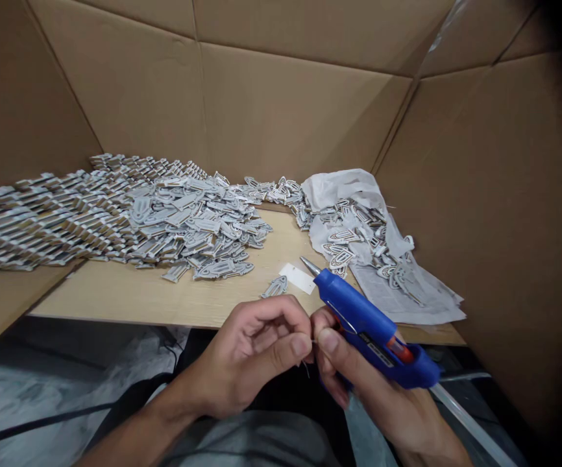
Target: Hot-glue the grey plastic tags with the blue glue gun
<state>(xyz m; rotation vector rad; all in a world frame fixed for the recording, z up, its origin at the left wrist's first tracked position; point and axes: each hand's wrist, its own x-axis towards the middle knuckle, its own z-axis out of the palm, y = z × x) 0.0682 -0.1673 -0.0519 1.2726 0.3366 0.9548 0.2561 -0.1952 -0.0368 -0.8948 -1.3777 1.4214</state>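
My right hand (359,383) grips a blue glue gun (373,327), its metal nozzle (310,266) pointing up and left over the table edge. My left hand (256,350) is curled, thumb and fingers pinched against the right thumb on something too small to make out, perhaps a thin strand. A single grey cut-out piece (275,286) lies on the wooden tabletop (164,298) just beyond my hands, next to a small white paper slip (296,277).
A large heap of grey cut-out pieces (115,214) covers the left and middle of the table. More pieces lie on crumpled newspaper (388,259) at the right. Cardboard walls (285,104) enclose the back and sides. Grey plastic sheeting (67,389) lies below the table.
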